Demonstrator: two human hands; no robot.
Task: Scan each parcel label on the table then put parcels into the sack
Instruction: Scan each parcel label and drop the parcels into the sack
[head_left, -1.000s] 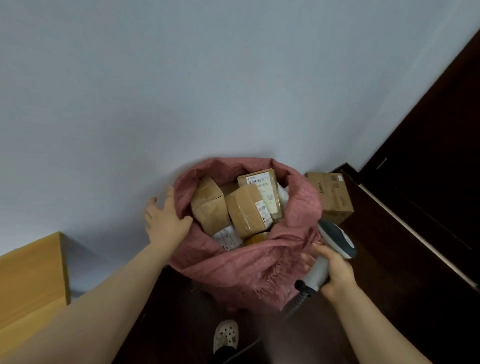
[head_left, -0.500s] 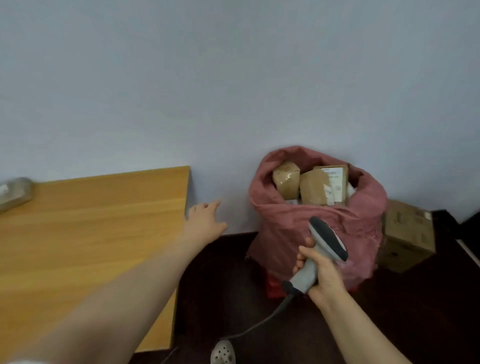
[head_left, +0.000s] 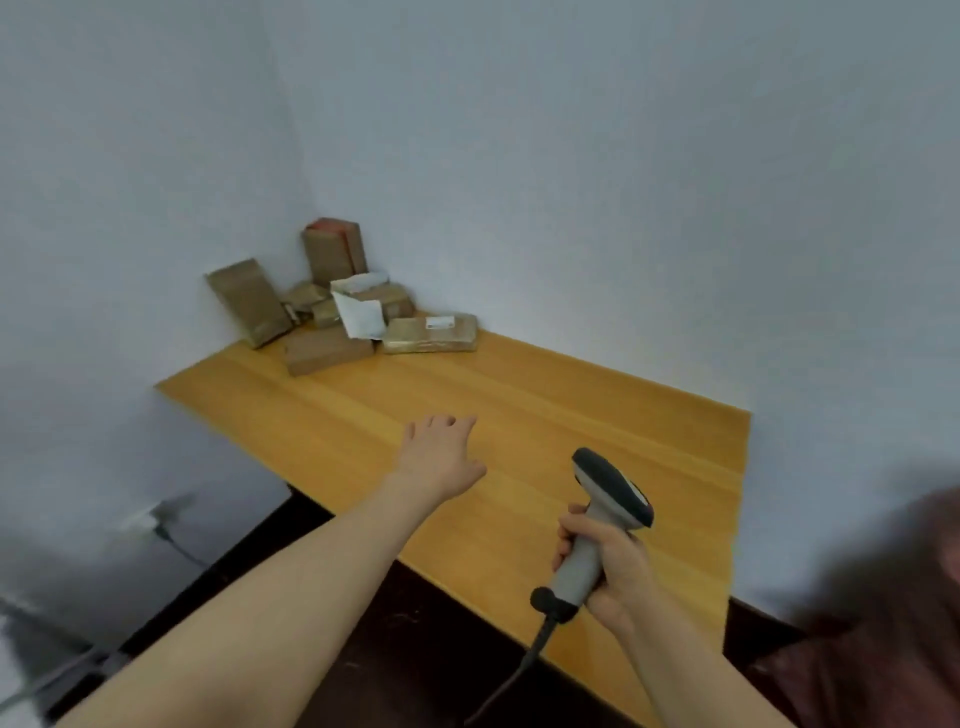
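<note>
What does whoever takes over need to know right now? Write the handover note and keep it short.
Left hand: open, holding nothing, stretched out over the table.
Right hand: grips the barcode scanner by its handle.
Parcels: piled in the table's far corner; neither hand touches them.
Sack: a blurred reddish shape at the right edge; its contents are not visible.
Done: cannot be told from this view.
Left: scan the label on each piled parcel, then put it into the sack.

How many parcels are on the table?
7, at the table's far corner: one parcel upright behind, one leaning left, three mid-pile, two flat in front; more may be hidden.
</note>
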